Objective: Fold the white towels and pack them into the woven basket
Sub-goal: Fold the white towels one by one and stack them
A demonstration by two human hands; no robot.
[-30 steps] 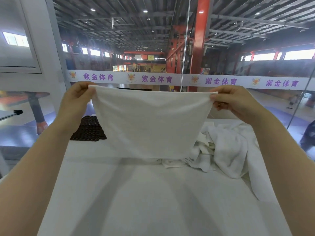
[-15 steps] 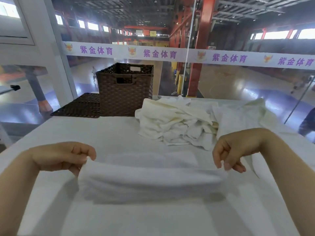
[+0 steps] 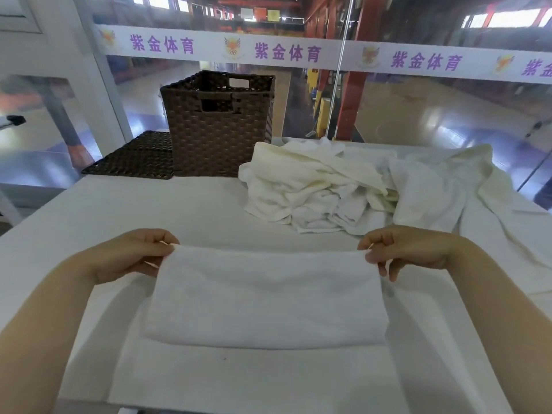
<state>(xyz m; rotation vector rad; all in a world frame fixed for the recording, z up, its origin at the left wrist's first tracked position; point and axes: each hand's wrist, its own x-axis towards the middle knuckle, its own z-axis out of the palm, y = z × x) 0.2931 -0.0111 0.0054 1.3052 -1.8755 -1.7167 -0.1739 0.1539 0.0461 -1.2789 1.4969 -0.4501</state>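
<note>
Left hand (image 3: 131,252) and right hand (image 3: 409,249) are pinching the towel (image 3: 265,297) by its far corners near the table's (image 3: 191,210) front edge; keeping those corners level is squaring the fold

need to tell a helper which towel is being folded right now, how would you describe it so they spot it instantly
On the white table, look at the near edge, in front of the brown woven basket and the heap of crumpled towels. The towel being folded lies there, its far corners pinched by the left hand and right hand. It alone is flat, smooth and rectangular.
</note>
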